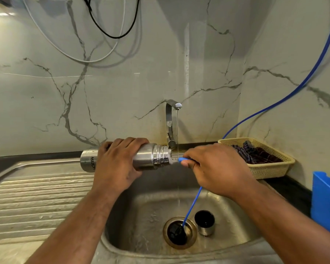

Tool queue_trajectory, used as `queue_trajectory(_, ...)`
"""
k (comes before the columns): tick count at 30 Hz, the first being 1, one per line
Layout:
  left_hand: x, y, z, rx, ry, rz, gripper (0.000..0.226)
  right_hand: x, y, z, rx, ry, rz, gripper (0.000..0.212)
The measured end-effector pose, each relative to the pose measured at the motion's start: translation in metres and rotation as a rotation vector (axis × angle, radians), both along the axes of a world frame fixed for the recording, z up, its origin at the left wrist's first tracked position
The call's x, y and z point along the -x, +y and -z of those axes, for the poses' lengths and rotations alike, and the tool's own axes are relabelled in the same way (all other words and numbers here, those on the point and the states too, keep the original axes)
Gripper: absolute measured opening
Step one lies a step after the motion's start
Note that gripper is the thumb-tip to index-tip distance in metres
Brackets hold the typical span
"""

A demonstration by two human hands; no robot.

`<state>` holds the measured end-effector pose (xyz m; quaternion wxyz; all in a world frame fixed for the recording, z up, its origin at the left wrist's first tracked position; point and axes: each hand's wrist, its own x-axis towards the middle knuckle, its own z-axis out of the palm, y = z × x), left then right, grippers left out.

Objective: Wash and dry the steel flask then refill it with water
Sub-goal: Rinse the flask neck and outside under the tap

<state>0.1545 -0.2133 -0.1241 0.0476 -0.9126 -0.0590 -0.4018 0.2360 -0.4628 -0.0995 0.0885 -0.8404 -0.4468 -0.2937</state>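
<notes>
Steel sink basin (141, 216): steel cap (205, 222) upright just right of drain (179, 232). Cream basket (271, 169) on dark counter (288, 187), beyond and right of drain.

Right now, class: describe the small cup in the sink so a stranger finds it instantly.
Look into the steel sink, at its round drain. The cup stands upright just right of it. Unlike the flat drain, it is a short steel cylinder, dark inside.

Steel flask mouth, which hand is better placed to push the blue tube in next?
Right, likely. The right hand pinches the blue tube tip at the steel flask mouth; the left hand grips the flask body, holding it sideways over the sink.
</notes>
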Motion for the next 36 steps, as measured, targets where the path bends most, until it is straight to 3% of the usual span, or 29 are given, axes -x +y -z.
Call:
queue_trajectory(1,0.0,0.001,0.0,-0.023,-0.004,0.004,0.082,0.0,-0.001,0.0,-0.011,0.076,-0.009,0.032)
queue_trajectory(2,0.001,0.002,0.0,-0.051,-0.013,0.011,0.08,-0.003,-0.003,-0.001,-0.056,0.273,-0.03,0.035)
queue_trajectory(4,0.001,0.005,-0.003,-0.066,-0.036,0.024,0.077,-0.011,-0.008,0.0,-0.258,0.848,-0.114,0.036)
queue_trajectory(5,0.001,0.006,-0.004,-0.059,-0.042,0.027,0.077,-0.012,-0.009,0.0,-0.323,1.047,-0.132,0.036)
queue_trajectory(6,0.002,0.006,-0.004,-0.058,-0.042,0.026,0.077,-0.012,-0.009,0.001,-0.338,1.09,-0.132,0.034)
queue_trajectory(9,0.002,0.007,-0.002,-0.07,-0.016,0.005,0.077,-0.008,-0.003,0.003,-0.249,0.791,-0.111,0.023)
queue_trajectory(12,0.003,0.008,0.0,-0.013,0.0,-0.01,0.081,-0.005,-0.006,-0.002,-0.072,0.274,0.05,0.024)
queue_trajectory(14,0.002,0.006,0.0,0.008,-0.003,0.001,0.083,-0.002,-0.005,-0.004,-0.101,-0.007,0.084,0.017)
queue_trajectory(15,0.002,0.004,-0.001,0.003,-0.01,0.013,0.082,-0.001,-0.004,-0.004,-0.12,-0.023,0.099,0.025)
queue_trajectory(16,0.001,0.002,-0.001,-0.017,-0.019,0.022,0.08,-0.002,-0.003,-0.002,-0.147,0.111,0.111,0.035)
queue_trajectory(18,0.001,0.0,-0.001,-0.082,-0.029,0.03,0.075,-0.005,0.001,0.005,-0.227,0.615,0.059,0.044)
queue_trajectory(19,0.001,0.0,-0.001,-0.1,-0.023,0.03,0.074,-0.008,0.002,0.009,-0.247,0.74,0.018,0.043)
queue_trajectory(21,0.001,0.002,0.002,-0.084,0.002,0.018,0.077,-0.015,0.0,0.013,-0.187,0.653,-0.026,0.033)
queue_trajectory(26,-0.002,-0.002,0.004,-0.015,0.012,0.031,0.083,-0.021,-0.004,0.006,-0.177,0.01,-0.001,0.015)
queue_trajectory(27,-0.002,-0.004,0.002,-0.019,0.006,0.036,0.082,-0.023,-0.003,0.008,-0.202,-0.027,0.011,0.02)
queue_trajectory(28,-0.002,-0.005,0.001,-0.034,-0.002,0.035,0.082,-0.023,-0.002,0.01,-0.22,0.063,0.011,0.026)
queue_trajectory(31,-0.002,-0.006,0.002,-0.096,-0.018,0.025,0.079,-0.024,0.0,0.018,-0.237,0.763,-0.08,0.038)
queue_trajectory(32,-0.001,-0.006,0.003,-0.09,-0.01,0.021,0.08,-0.023,0.0,0.018,-0.217,0.841,-0.108,0.038)
queue_trajectory(36,-0.003,-0.01,0.006,-0.012,0.031,0.012,0.085,-0.022,0.0,0.016,-0.19,0.608,-0.113,0.028)
